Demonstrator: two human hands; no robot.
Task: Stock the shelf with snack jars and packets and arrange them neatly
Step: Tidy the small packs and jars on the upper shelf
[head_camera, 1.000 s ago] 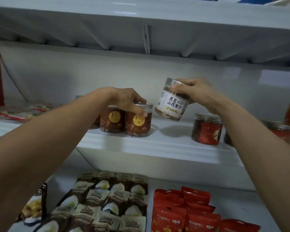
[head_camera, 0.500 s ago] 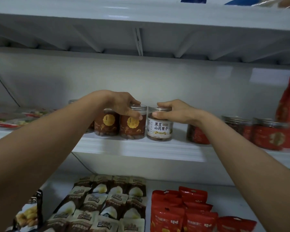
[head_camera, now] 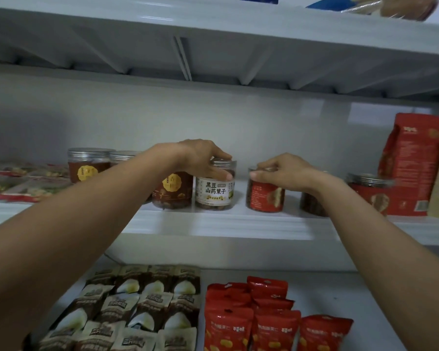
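Clamped the left grip (head_camera: pixel 203 158) from above on the lid of the single white-label jar (head_camera: pixel 214 195), upright at the front of the middle shelf (head_camera: pixel 213 225). Closed the right grip (head_camera: pixel 284 171) round the lid of one red-label jar (head_camera: pixel 264 200), near its right. Counted three brown-label jars (head_camera: pixel 173 192) to its left, the nearest just beside it, and three red-label jars to its right, one half hidden by the forearm.

Left forearm (head_camera: pixel 86 224), right forearm (head_camera: pixel 380 239): both bare as far as the frame's lower edge, slender. Left grip (head_camera: pixel 203 158), right grip (head_camera: pixel 284 171): bare hands, knuckles showing; thumbnail visible on left.
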